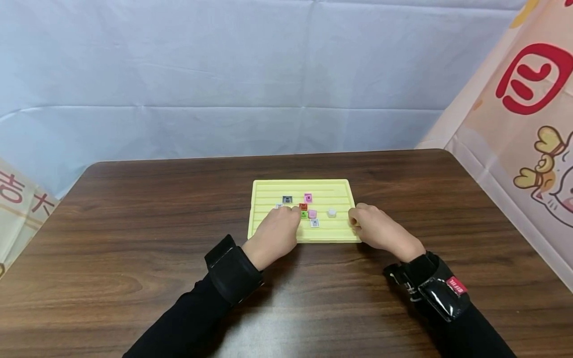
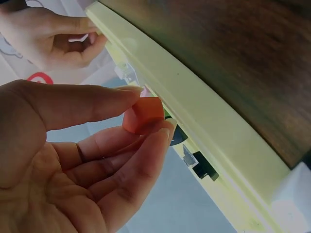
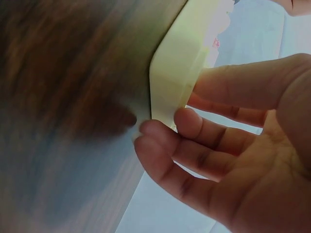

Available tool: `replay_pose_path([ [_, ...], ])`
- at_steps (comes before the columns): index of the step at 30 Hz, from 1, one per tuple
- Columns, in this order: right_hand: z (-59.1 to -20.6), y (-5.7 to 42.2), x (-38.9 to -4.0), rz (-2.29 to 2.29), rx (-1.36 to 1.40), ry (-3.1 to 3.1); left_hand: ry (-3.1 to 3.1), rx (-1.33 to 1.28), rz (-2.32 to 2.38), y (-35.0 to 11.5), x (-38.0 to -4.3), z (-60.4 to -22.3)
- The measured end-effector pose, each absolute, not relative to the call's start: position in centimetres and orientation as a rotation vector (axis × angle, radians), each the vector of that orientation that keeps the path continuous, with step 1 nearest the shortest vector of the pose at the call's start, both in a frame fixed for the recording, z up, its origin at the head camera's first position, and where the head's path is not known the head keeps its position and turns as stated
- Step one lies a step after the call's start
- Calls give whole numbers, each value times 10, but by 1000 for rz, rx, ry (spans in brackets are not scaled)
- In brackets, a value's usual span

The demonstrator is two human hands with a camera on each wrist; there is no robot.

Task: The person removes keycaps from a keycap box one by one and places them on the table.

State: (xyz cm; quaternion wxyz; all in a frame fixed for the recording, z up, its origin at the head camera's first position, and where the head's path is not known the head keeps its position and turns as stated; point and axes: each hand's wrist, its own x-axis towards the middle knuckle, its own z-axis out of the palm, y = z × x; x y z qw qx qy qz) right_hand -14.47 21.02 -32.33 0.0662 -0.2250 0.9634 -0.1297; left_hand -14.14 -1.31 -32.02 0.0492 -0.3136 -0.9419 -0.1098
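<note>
My left hand (image 1: pixel 276 227) reaches over a pale yellow ribbed tray (image 1: pixel 264 188). In the left wrist view its thumb and fingertips pinch a small orange-red keycap-shaped block (image 2: pixel 144 115). Red shows right at those fingertips in the head view. At the tray's right edge, my right hand (image 1: pixel 375 226) grips the rim, its thumb on the upper side and the other fingers (image 3: pixel 160 138) curled at the outer wall. Close to the left hand lie a green piece (image 1: pixel 304 215), a pink piece (image 1: pixel 312 214) and a white-topped piece (image 1: pixel 315 223).
Farther back on the tray sit a dark grey piece (image 1: pixel 287 199) and a bright pink piece (image 1: pixel 308 198). A white piece (image 1: pixel 332 213) lies toward the right. The tray rests on a brown wooden table (image 1: pixel 134 238), with a pale cloth (image 1: pixel 215 74) hanging behind.
</note>
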Motion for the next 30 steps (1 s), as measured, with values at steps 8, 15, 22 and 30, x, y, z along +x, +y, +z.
replay_pose_path([
  [8, -323, 210, -145, -389, -667, 2898, -2890, -920, -408, -22, -135, -319],
  [15, -323, 210, -145, -384, -662, 2900, -2849, -938, -384, -32, -124, -320],
  [22, -324, 210, -145, -397, -666, 2894, -2806, -962, -320, -38, -112, -324],
  [30, -324, 209, -145, -395, -654, 2895, -2911, -968, -291, -43, -96, -326],
])
